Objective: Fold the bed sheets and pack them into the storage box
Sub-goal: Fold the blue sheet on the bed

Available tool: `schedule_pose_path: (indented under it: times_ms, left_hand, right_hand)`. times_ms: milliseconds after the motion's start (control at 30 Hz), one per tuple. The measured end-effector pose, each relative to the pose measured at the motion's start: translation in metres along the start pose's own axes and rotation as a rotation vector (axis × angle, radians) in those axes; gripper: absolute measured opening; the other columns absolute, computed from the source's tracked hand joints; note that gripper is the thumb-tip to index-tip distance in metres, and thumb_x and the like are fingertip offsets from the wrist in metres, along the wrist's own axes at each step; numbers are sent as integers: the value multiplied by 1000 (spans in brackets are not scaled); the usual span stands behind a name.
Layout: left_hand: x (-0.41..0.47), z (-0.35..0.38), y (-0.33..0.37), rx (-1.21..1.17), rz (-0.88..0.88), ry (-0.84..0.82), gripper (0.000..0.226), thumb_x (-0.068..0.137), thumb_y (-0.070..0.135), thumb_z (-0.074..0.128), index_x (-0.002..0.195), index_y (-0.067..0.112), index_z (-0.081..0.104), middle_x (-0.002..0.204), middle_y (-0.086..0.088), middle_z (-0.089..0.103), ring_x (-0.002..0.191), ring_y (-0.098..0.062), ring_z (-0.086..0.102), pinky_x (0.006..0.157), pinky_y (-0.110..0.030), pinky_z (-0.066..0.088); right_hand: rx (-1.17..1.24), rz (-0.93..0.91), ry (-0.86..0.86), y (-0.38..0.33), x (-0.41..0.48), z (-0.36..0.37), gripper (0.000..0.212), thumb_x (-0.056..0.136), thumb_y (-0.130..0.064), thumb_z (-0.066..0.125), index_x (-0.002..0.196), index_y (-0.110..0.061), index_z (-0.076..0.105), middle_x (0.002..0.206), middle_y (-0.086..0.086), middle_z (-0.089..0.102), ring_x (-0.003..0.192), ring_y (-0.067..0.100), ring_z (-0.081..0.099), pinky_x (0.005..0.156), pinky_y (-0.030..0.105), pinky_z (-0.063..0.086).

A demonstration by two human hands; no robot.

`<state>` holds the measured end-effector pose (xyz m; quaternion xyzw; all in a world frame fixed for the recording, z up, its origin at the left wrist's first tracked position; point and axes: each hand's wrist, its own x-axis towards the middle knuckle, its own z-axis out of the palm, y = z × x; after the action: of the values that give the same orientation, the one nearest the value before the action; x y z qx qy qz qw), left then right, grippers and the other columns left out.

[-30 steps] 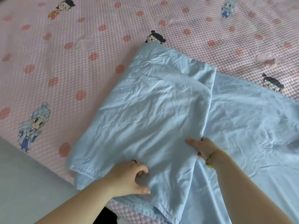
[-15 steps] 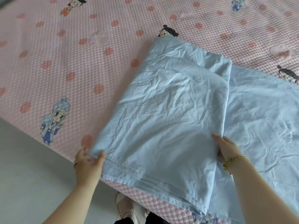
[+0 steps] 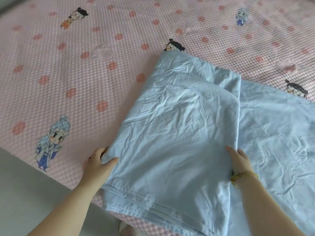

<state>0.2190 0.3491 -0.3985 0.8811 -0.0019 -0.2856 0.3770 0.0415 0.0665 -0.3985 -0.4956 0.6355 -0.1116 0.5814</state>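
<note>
Pale blue folded sheet point(image 3: 170, 142) on pink bedspread point(image 3: 76, 74), left hand point(image 3: 98, 165) pinching its edge, right hand point(image 3: 238, 160) gripping opposite fold.

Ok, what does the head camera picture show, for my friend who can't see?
Two hands, left hand and right hand, grip the sides of a folded light-blue bed sheet lying on a pink cartoon-print bedspread.

The pale blue cloth bed sheet point(image 3: 179, 133) looks thin, matt and creased; the pink bed cover point(image 3: 85, 74) is waffle-textured cloth printed with cartoon figures.
</note>
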Motion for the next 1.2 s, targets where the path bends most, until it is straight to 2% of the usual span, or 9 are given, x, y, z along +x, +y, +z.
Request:
schedule_pose_path:
  times_ms: [100, 300, 400, 533, 700, 833, 967, 1067, 1200]
  left_hand:
    - [29, 10, 32, 50, 42, 38, 66, 76, 40, 64, 132, 13, 43, 117, -4, 55, 115, -26, 50, 98, -38, 39]
    - [86, 48, 84, 148, 105, 69, 50, 84, 25, 63, 128, 6, 48, 119, -13, 60, 109, -32, 56, 90, -36, 42]
    - [104, 62, 93, 171, 148, 123, 44, 85, 24, 62, 123, 4, 51, 115, -15, 61, 106, -33, 56, 83, -33, 39]
    - [101, 74, 87, 211, 132, 206, 42, 84, 16, 63, 120, -3, 51, 115, -24, 59, 108, -39, 54, 86, -38, 38]
    - [108, 73, 91, 301, 115, 200, 43, 85, 25, 61, 122, 6, 52, 111, -18, 63, 103, -37, 57, 79, -38, 39]
    - [126, 78, 117, 282, 165, 208, 44, 85, 27, 61, 125, 10, 51, 113, -11, 63, 104, -35, 58, 76, -35, 38]
    - [153, 82, 131, 413, 156, 125, 40, 84, 31, 62, 117, 8, 55, 108, -13, 64, 101, -35, 58, 76, -35, 39]
    - [159, 76, 142, 445, 301, 192, 56, 76, 47, 58, 111, 3, 60, 103, -20, 63, 94, -38, 57, 76, -40, 42]
    - [174, 101, 203, 401, 694, 315, 53, 75, 42, 43, 95, 0, 68, 97, -23, 65, 88, -42, 61, 83, -40, 42]
  right_hand:
    - [32, 11, -33, -21, 23, 4, 14, 91, -23, 53, 92, -9, 54, 74, 4, 55, 64, 21, 53, 61, 32, 48]
    - [56, -4, -88, -78, 81, 8, 19, 89, -33, 55, 93, -15, 56, 80, 2, 58, 75, 22, 56, 87, 38, 46]
    - [24, -58, -58, -110, 111, 13, 22, 91, -35, 51, 96, -13, 53, 81, 2, 52, 81, 22, 51, 80, 30, 43]
    - [-77, -154, 114, -133, 151, 16, 27, 88, -18, 54, 100, 5, 61, 64, 4, 43, 57, 19, 38, 53, 24, 33]
    - [-69, -95, 81, -136, 172, 14, 19, 90, -25, 53, 76, -12, 55, 67, 4, 44, 55, 15, 39, 51, 24, 37]
    - [-309, -218, 89, -163, 193, 28, 30, 91, -27, 52, 101, 0, 61, 84, 10, 51, 77, 22, 47, 67, 33, 40]
    - [-244, -338, 202, -173, 207, 41, 22, 93, -19, 48, 80, -2, 55, 74, 8, 48, 81, 19, 42, 52, 23, 34]
    - [-18, -210, 115, -153, 212, 37, 31, 93, -22, 50, 118, -5, 55, 90, 4, 54, 79, 17, 50, 58, 17, 41]
    - [101, -154, 37, -119, 192, 23, 9, 92, -16, 53, 95, -8, 55, 64, 1, 46, 40, 0, 45, 35, 11, 35]
